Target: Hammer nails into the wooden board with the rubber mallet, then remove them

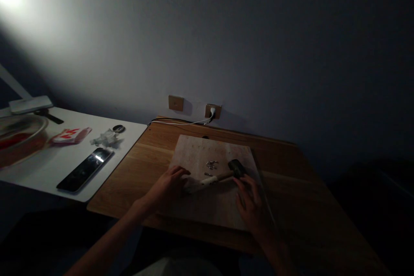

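A hammer (223, 176) with a dark head and a partly pale handle lies slantwise on a light wooden board (200, 211). My left hand (171, 183) is at the board's left side, close to the handle's end, its fingers loosely stretched out. Beside the hammer's head is my right hand (250, 202), fingers apart; whether a fingertip touches the head I cannot tell. Just beyond the handle sits a small pile of shiny metal pieces, likely nails or screws (211, 164), and a single similar metal piece (208, 174) lies nearer the handle. The dim light hides fine detail.
The board rests on a brown wooden table (291, 189). On a white table (39, 183) to the left are a phone (86, 170), a crumpled plastic wrapper (108, 138), a red-and-white packet (71, 135), a clear bowl (22, 138) and a lamp base (30, 104). Cables run to a wall socket (217, 111).
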`<state>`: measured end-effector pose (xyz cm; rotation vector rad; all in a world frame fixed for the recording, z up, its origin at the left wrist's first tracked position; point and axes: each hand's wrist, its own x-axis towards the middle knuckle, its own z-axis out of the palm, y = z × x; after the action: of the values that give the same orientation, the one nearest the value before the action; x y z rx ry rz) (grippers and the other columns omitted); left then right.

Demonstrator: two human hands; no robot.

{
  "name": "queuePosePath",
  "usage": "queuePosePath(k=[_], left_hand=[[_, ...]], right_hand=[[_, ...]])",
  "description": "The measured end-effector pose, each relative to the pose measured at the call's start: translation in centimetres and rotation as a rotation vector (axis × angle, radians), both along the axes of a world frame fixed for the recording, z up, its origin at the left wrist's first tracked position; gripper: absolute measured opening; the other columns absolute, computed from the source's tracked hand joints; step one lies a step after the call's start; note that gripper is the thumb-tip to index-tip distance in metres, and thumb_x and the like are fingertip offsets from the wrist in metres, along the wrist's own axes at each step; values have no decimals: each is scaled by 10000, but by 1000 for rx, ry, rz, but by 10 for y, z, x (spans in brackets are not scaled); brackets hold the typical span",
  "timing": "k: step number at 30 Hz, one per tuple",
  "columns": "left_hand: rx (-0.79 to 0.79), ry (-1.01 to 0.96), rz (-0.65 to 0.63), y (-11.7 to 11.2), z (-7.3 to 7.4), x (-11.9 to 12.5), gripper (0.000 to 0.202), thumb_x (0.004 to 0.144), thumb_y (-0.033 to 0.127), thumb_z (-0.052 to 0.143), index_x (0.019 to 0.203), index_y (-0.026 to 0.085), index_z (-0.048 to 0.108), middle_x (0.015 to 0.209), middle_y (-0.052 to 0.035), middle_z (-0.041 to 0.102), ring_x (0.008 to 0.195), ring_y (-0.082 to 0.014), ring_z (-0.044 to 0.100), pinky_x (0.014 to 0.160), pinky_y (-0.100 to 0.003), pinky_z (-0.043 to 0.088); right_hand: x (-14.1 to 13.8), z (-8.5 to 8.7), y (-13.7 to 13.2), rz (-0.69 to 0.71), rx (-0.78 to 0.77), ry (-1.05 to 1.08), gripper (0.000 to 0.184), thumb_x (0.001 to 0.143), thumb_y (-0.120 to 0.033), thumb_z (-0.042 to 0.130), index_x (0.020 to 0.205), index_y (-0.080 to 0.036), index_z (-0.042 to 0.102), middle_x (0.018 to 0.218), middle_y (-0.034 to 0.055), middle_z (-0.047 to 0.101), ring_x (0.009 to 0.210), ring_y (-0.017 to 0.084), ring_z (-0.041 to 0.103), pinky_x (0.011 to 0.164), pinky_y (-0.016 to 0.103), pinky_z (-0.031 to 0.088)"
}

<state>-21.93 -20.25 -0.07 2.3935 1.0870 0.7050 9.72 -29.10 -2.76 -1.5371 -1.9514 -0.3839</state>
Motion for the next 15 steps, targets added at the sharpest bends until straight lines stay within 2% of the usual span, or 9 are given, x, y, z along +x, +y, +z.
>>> queuePosePath(k=[4, 6, 10, 15], left_hand=[[21, -10, -253, 42, 5, 37, 380, 983, 129, 453, 1302, 221, 638, 1305, -91, 675, 1237, -208, 601, 1058, -374, 505], [32, 14, -310, 57, 5, 52, 395, 994, 135, 435, 1330, 208, 629, 1340, -97, 669, 1281, -212, 580, 1096, -398, 481], [47, 58, -360, 72, 1, 66, 352, 1021, 206, 445, 1306, 197, 653, 1335, -100, 679, 1269, -214, 595, 1114, -404, 461], [51, 40, -330, 69, -1, 59, 334, 1031, 249, 452, 1290, 205, 658, 1319, -100, 681, 1247, -213, 602, 1102, -404, 472]], right_hand=[[-19, 4, 15, 53, -65, -141, 519, 928, -92, 490, 1405, -284, 566, 1417, 101, 569, 1425, 317, 430, 1110, 537, 427], [-23, 4, 17, 31, -108, -199, 544, 911, -88, 499, 1411, -288, 567, 1471, 89, 550, 1466, 354, 364, 1130, 588, 378], [-21, 1, 15, -14, -131, -214, 520, 925, -120, 483, 1408, -290, 576, 1441, 73, 598, 1466, 361, 364, 1132, 603, 353], [-20, 6, 16, -5, -137, -192, 431, 951, -138, 477, 1336, -258, 631, 1382, 83, 639, 1461, 348, 379, 1139, 587, 350]])
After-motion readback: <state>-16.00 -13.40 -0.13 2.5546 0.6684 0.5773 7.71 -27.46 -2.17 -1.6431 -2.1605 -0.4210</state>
